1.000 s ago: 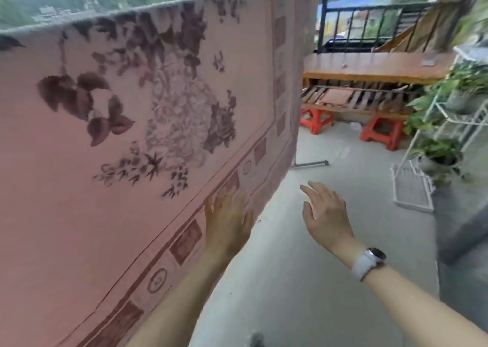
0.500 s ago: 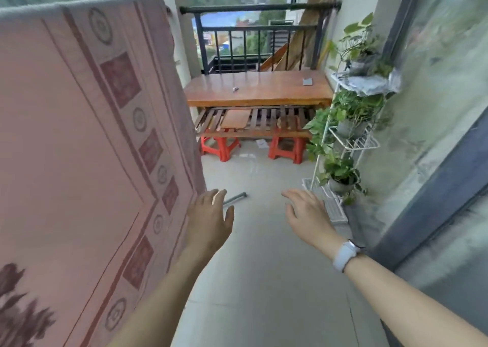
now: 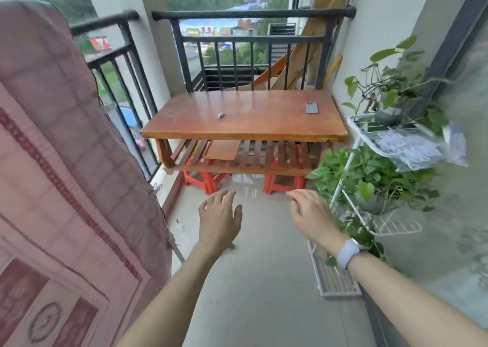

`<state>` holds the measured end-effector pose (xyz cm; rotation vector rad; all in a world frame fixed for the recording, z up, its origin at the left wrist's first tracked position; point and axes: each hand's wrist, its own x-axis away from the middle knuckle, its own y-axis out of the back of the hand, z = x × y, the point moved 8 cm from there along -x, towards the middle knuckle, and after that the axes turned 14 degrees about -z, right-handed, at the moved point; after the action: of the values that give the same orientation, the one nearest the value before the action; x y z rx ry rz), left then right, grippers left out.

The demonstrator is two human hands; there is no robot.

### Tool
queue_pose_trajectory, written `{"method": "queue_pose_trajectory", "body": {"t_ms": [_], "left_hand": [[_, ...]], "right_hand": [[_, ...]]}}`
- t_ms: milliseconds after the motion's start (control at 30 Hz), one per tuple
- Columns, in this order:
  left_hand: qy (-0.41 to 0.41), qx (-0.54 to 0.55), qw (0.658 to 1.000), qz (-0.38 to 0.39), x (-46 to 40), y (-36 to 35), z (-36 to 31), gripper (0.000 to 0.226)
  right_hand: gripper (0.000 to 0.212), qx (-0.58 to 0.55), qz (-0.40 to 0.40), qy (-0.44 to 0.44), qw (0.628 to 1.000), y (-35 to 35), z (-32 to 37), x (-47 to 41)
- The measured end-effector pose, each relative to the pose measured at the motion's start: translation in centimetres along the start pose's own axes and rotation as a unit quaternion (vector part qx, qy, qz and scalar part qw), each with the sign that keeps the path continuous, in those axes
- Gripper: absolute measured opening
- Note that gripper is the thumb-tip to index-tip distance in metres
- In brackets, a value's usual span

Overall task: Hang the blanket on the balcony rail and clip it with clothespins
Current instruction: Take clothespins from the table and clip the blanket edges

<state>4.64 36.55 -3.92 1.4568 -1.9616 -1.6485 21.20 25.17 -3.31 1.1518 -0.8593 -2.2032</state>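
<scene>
I see the blanket point(image 3: 66, 175) draped over the rail point(image 3: 105, 24) at my left, cut off by the frame edge. My view has swung off it toward the counter point(image 3: 245, 119). My left grip point(image 3: 219, 222), flat on the blanket a second ago, now hangs released and apart from it; the right grip point(image 3: 311, 217) is released too. A small object point(image 3: 220, 115) on the counter is too blurred to name.

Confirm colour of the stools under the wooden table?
Orange-red stools, seen in the head view.
</scene>
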Motion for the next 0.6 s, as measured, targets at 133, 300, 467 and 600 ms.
{"method": "queue_pose_trajectory", "body": {"t_ms": [133,300,467,600], "left_hand": [[0.05,-0.013,0.999,-0.011,-7.2,-2.8,4.1,0.041],[0.102,-0.02,0.994,0.014,-15.6,-9.3,10.3,0.042],[0.141,-0.012,0.99,0.018,-27.4,-15.9,16.0,0.04],[0.163,0.002,0.986,0.013,-36.2,-19.6,19.9,0.039]], "right_hand": [[0.027,-0.023,0.057,0.011,0.998,-7.4,-1.7,-8.3],[0.03,-0.046,0.12,0.022,0.991,-17.6,-3.1,-17.4],[0.032,-0.056,0.177,0.03,0.982,-28.4,-3.7,-29.7],[0.033,-0.045,0.226,0.008,0.973,-35.6,-4.8,-37.6]]}}
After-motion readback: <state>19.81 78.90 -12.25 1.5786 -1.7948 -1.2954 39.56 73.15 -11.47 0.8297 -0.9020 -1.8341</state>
